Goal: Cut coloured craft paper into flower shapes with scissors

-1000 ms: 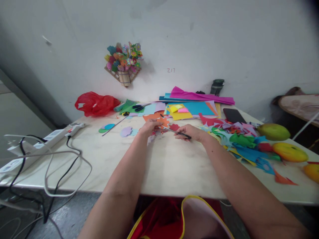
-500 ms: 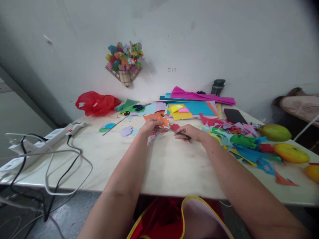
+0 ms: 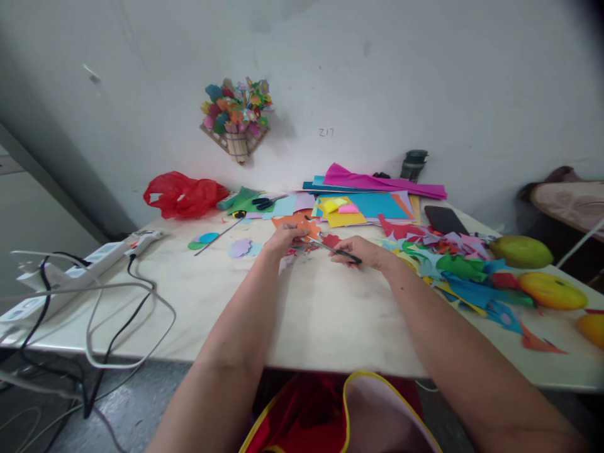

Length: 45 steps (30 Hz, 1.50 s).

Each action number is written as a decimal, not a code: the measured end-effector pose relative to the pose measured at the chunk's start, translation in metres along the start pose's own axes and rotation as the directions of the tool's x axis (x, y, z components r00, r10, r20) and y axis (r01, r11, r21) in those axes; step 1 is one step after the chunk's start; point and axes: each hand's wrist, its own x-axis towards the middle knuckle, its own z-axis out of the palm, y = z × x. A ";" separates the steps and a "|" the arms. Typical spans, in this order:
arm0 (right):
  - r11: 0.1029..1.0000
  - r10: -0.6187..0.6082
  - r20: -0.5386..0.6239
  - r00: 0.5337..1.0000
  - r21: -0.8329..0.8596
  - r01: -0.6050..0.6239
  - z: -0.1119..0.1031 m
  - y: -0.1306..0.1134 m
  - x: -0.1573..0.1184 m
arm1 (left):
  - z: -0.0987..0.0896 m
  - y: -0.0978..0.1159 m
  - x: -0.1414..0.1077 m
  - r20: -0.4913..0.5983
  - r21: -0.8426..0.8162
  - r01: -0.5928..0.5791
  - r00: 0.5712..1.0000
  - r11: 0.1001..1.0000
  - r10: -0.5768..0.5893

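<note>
Dark-handled scissors sit in my right hand, their metal blades pointing left. A piece of orange paper is pinched in my left hand, and the blade tips reach its edge. Whether the blades are around the paper or only beside it I cannot tell. Just beyond the blades lies a red paper flower shape. Small red and lilac scraps are scattered beneath my hands. Left of my left hand rests a lilac scalloped cut-out, partly over a light blue one.
A heap of paper scraps spreads on the right, with mangoes and a phone beside it. Coloured sheets, a second pair of scissors and a red plastic bag line the back. A power strip with loose cables occupies the left.
</note>
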 end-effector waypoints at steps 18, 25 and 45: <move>1.000 -0.029 -0.007 1.000 -0.007 0.029 -0.001 0.005 0.006 | -0.001 -0.001 0.001 -0.005 0.000 -0.028 1.000 1.000 0.028; 0.999 -0.030 -0.031 0.999 -0.020 0.029 0.001 0.002 0.005 | -0.002 0.001 0.000 -0.021 0.016 -0.043 0.999 0.999 0.044; 0.996 -0.002 -0.023 1.000 0.095 0.005 -0.006 0.003 -0.005 | -0.004 -0.003 0.005 -0.292 -0.210 -0.148 0.953 0.966 0.083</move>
